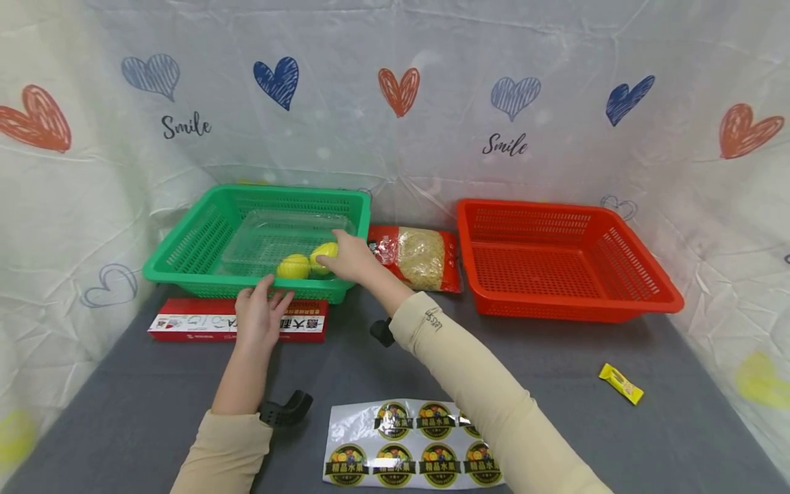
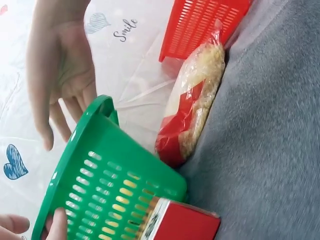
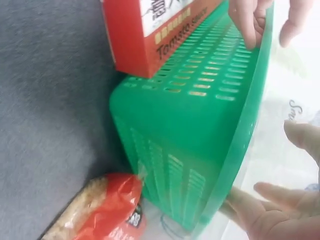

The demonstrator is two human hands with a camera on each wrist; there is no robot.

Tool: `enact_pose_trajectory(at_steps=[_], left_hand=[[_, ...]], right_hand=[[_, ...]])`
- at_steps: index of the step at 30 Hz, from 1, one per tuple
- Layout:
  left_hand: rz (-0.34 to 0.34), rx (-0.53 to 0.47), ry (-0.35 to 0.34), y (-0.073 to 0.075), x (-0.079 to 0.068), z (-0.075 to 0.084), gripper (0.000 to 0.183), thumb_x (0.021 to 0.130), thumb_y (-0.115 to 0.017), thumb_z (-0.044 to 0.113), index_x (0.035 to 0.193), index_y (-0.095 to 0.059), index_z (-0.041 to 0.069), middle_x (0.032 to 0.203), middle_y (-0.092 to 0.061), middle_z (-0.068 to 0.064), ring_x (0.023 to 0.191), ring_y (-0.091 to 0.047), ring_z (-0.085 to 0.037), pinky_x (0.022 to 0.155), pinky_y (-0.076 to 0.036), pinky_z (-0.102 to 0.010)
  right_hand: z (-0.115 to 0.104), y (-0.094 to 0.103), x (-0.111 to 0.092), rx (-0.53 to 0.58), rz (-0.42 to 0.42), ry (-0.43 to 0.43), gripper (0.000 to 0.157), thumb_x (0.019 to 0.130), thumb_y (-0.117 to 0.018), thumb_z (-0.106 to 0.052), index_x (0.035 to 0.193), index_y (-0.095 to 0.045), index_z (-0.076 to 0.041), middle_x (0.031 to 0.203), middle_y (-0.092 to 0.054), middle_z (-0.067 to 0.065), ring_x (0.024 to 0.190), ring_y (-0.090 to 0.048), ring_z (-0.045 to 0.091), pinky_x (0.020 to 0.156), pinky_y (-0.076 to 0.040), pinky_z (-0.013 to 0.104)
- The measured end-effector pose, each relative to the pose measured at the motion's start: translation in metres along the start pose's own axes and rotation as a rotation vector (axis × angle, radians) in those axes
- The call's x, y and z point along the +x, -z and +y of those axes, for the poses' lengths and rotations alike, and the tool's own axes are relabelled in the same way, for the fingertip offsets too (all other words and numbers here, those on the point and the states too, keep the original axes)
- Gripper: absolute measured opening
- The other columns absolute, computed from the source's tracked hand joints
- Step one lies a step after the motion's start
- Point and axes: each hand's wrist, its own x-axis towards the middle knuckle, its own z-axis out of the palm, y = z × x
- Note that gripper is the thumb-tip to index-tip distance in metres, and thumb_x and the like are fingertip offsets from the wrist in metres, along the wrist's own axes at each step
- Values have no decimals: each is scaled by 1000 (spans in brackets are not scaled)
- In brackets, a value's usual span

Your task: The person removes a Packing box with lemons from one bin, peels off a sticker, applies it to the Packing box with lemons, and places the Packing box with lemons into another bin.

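A green basket [image 1: 256,281] holds a clear plastic box [image 1: 265,230] and two round yellow things [image 1: 293,266] with pale streaks, fruit-like, of unclear kind. Whether these lie inside the box or against it, I cannot tell. My right hand [image 1: 350,257] reaches over the basket's front right corner, thumb and forefinger spread by the right yellow thing; the right wrist view shows the fingers [image 3: 277,195] apart. At the front rim is my left hand [image 1: 258,315], its fingers loosely bent; fingers lie either side of the rim in the right wrist view.
A red-and-white box [image 1: 197,322] lettered "Tomato sauce" lies before the green basket. The red-and-clear bag [image 1: 422,257] of pale food sits between it and a red basket [image 1: 574,305]. Nearer are a sheet of round stickers [image 1: 395,453] and a small yellow packet [image 1: 620,384].
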Motion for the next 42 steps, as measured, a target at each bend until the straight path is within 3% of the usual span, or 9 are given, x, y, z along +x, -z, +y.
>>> enact_pose_trajectory(at_steps=[3,5,10,14,25,33,36,42], left_hand=[[54,-15,-26,-3,2,-3,65,97,-42,16,144,1,10,145,-14,-13,130,-32,-26,91,-43,-27],[77,-18,-40,-5,3,-5,58,96,-43,14,140,-6,8,144,-16,-13,127,-34,-25,90,-44,-26],[109,-40,-78,-6,4,-9,27,95,-45,11,114,-26,8,137,-26,-12,119,-40,-22,89,-44,-24],[124,-61,-114,-6,3,-11,19,95,-46,10,103,-28,10,135,-28,-12,118,-43,-22,89,-44,-25],[141,-77,-123,-6,5,-13,20,94,-48,9,102,-30,9,133,-33,-11,110,-47,-20,90,-44,-27],[142,-97,-136,-4,5,-11,18,94,-47,9,102,-31,8,125,-36,-8,106,-48,-18,89,-45,-26],[128,-97,-139,-5,4,-11,17,94,-47,9,101,-31,8,126,-36,-9,107,-48,-18,90,-44,-27],[130,-107,-130,-5,2,-12,17,94,-48,10,101,-32,7,111,-39,-4,99,-50,-15,90,-44,-27]], right_hand=[[-7,-5,4,46,11,-64,65,90,-56,-35,142,-29,-6,136,-44,12,112,-52,25,90,-44,36],[-12,-9,6,84,18,-106,66,90,-57,-35,142,-29,-6,139,-40,14,119,-46,27,92,-43,37],[-20,-20,10,160,70,-190,68,89,-59,-30,143,-26,-5,145,-25,21,131,-29,32,98,-37,41],[-21,-27,13,189,86,-211,67,89,-58,-28,143,-26,-6,144,-28,19,131,-29,31,99,-36,41],[-15,-38,20,225,126,-178,64,89,-59,-26,143,-28,-8,139,-36,15,121,-42,27,87,-44,36],[-19,-40,27,274,96,-249,73,89,-58,-32,146,-18,-9,145,-25,19,131,-28,30,98,-37,41],[-19,-38,30,334,86,-290,78,89,-59,-32,147,-12,-8,146,-22,20,133,-25,31,99,-36,42],[-16,-36,31,544,72,-351,80,89,-59,-23,148,-6,-13,141,-31,20,117,-44,32,81,-46,41]])
